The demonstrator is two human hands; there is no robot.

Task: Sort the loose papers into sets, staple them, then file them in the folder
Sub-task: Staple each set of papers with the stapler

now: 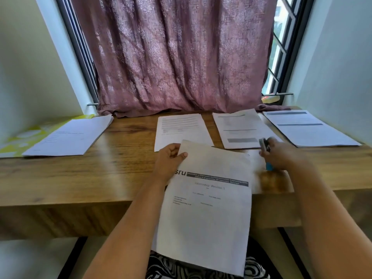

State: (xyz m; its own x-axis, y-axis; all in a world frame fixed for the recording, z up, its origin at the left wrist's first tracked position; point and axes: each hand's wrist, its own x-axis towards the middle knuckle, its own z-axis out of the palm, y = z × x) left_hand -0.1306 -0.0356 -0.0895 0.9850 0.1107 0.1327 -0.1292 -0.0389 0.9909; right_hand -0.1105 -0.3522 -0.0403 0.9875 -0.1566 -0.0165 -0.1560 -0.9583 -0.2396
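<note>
The left hand (170,158) pinches the top corner of a paper set (207,200) (it hangs over the counter (120,158) edge). The right hand (278,155) grips a blue stapler (265,152), just right of that set. The yellow folder (26,135) lies far left.

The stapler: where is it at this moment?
In the head view, the stapler is gripped in the right hand, over the wooden desk, right of the held paper set.
</note>
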